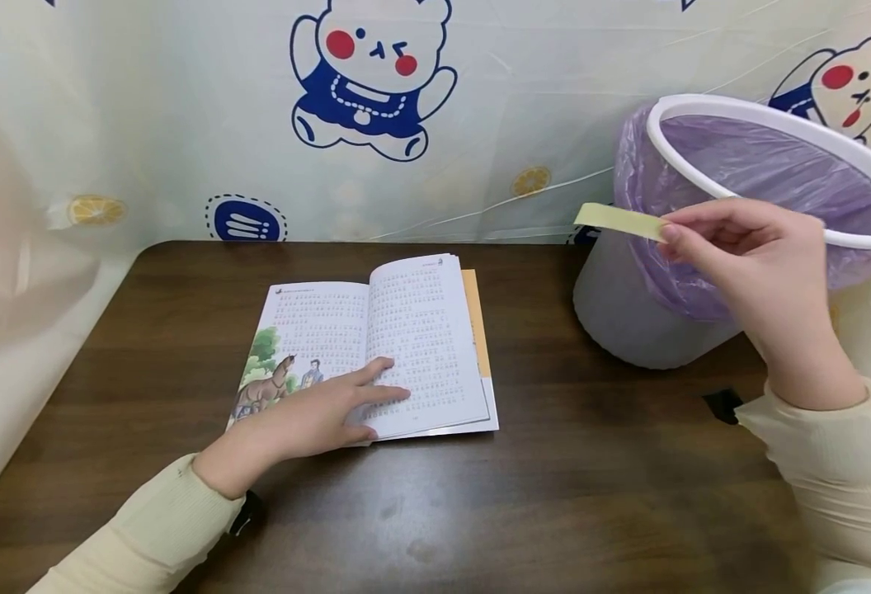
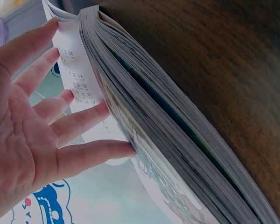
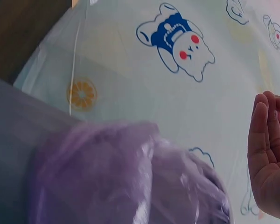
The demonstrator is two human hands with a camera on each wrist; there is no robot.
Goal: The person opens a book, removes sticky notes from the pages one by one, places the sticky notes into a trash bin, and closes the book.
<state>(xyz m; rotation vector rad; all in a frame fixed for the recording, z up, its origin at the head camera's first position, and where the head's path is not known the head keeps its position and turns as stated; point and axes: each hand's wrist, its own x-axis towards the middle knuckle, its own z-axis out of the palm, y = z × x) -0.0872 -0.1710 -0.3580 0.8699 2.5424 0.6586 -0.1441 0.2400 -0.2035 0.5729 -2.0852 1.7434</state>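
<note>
An open book (image 1: pixel 421 330) lies on the table, with printed text on both pages and a horse picture at lower left. My left hand (image 1: pixel 317 417) rests on its pages with fingers spread and fairly straight; the left wrist view shows those fingertips touching the paper beside the thick page edges (image 2: pixel 177 126). Between thumb and fingers, my right hand (image 1: pixel 762 256) pinches one end of a pale yellow paper strip (image 1: pixel 617 219), held up in front of the bin's near rim. In the right wrist view the right hand (image 3: pixel 270 158) shows at the right edge, fingertips together.
A grey bin (image 1: pixel 621 305) with a white rim ring and a purple liner bag (image 1: pixel 643 181) stands tilted at the back right of the dark wooden table (image 1: pixel 554 495). Behind hangs a pale curtain (image 1: pixel 183 124) printed with cartoon bears and orange slices.
</note>
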